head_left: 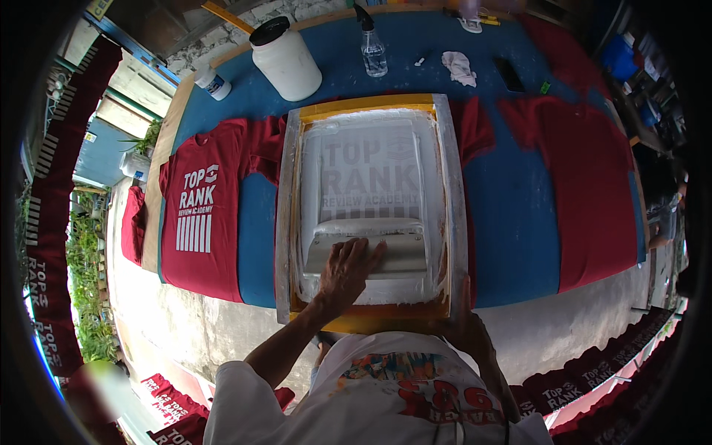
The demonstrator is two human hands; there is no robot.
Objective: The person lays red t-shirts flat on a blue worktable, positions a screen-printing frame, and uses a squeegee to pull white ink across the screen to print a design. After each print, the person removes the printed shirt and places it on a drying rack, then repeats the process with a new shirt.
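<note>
My left hand (347, 268) is closed on a wide grey squeegee (400, 256) that lies across the lower part of a printing screen (449, 170). White ink coats the mesh (371, 127), where lettering shows through above the squeegee. At the screen's lower right corner, my right hand (463, 320) grips the frame, its fingers along the outer side and partly hard to see. Under the screen lies a dark red shirt (475, 132); only its sleeves show at either side. To the left lies a red shirt (204, 211) with a white print.
A plain red shirt (586, 200) lies on the blue table (508, 245) at right. Along the far side stand a white tub (289, 67), a small jar (213, 83), a spray bottle (374, 55), a crumpled cloth (460, 68) and a phone (509, 74). Printed shirts hang around the edges.
</note>
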